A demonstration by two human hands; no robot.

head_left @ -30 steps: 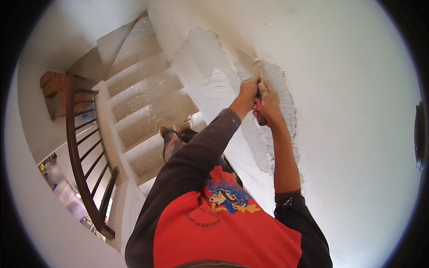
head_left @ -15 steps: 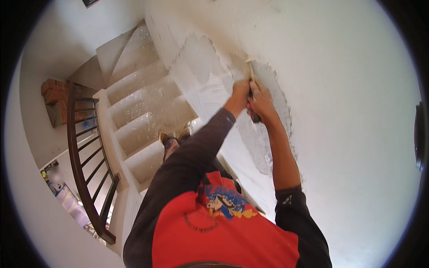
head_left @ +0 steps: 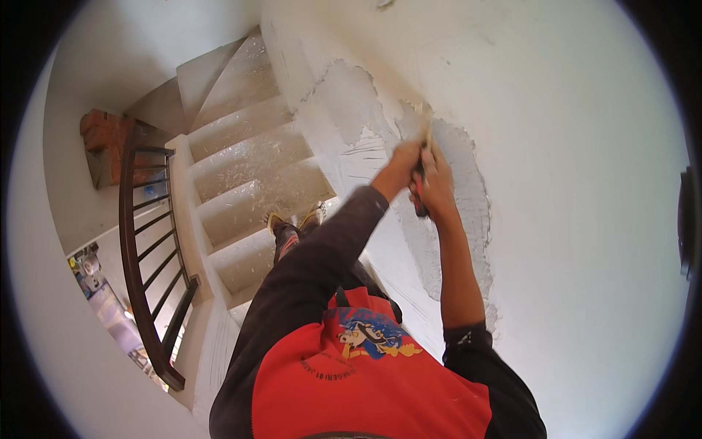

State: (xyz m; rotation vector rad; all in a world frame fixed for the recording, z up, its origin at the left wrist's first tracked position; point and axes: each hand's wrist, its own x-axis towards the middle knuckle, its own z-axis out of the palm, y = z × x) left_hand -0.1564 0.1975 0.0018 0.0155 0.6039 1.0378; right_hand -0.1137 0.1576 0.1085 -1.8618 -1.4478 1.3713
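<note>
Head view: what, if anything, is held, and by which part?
A scraper, held by its red-and-black handle in the right hand; the left hand clasps it too, exact spot unclear.

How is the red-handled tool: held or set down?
Held: the right hand wraps the tool's handle; the left hand is up against it, its own grip unclear.

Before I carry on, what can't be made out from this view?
In the head view:
Hand tool: part of its handle is hidden by the left hand and right hand.
Its tip: blurred, so wall contact is unclear.
Dark object: cut off at the right rim.
Items beyond the railing: too small to identify.
</note>
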